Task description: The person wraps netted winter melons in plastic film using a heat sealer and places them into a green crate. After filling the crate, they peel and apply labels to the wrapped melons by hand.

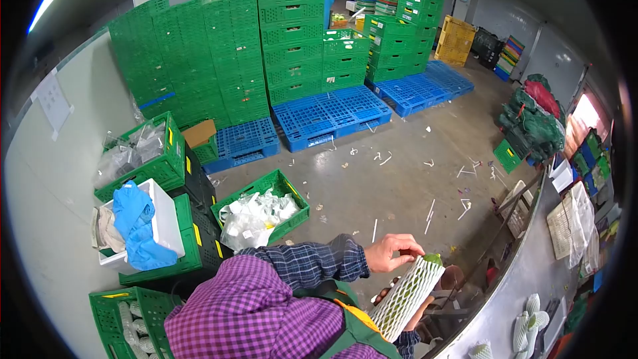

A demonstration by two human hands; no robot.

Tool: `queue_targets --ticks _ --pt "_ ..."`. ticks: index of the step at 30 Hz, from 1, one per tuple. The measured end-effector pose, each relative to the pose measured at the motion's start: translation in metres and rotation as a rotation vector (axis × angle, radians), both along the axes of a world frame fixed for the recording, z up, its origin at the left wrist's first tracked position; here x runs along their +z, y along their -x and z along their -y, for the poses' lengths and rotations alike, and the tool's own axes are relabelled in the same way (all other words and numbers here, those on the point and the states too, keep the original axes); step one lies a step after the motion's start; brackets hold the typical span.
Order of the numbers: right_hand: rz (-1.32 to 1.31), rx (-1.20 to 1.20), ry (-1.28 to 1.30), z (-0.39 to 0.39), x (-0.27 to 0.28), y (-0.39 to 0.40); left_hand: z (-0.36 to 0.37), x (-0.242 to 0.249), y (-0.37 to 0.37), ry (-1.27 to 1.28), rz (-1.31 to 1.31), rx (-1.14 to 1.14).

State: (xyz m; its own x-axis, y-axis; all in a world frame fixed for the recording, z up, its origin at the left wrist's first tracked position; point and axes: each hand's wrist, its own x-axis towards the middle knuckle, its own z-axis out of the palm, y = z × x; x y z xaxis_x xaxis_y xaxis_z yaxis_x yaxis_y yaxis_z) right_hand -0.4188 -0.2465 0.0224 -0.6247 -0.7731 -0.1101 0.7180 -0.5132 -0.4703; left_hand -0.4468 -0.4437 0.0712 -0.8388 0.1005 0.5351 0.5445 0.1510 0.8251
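A long green fruit pokes out of the top of a white foam net sleeve, tilted in front of my body. My left hand reaches over from above, its fingers pinched at the sleeve's upper edge beside the fruit's tip. Around the lower part of the sleeve wraps my right hand, mostly hidden behind it. More fruit in foam nets lies on the metal table at the lower right.
Green crates are stacked high on blue pallets. A green crate of white netting and plastic stands on the littered floor. At left, a white foam box holds a blue cloth. People stand far back.
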Motion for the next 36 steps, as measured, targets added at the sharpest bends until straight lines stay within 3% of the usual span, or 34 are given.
queue_targets --ticks 14,26,36 --pt "0.047 0.026 -0.144 -0.019 -0.016 0.106 -0.011 -0.015 0.106 0.018 0.19 -0.001" --pt "0.072 0.154 -0.016 -0.064 -0.006 0.267 -0.055 -0.011 0.257 0.093 0.176 0.123" --pt "0.209 0.199 0.012 -0.053 -0.021 0.351 -0.036 -0.026 0.335 0.135 0.258 0.178"
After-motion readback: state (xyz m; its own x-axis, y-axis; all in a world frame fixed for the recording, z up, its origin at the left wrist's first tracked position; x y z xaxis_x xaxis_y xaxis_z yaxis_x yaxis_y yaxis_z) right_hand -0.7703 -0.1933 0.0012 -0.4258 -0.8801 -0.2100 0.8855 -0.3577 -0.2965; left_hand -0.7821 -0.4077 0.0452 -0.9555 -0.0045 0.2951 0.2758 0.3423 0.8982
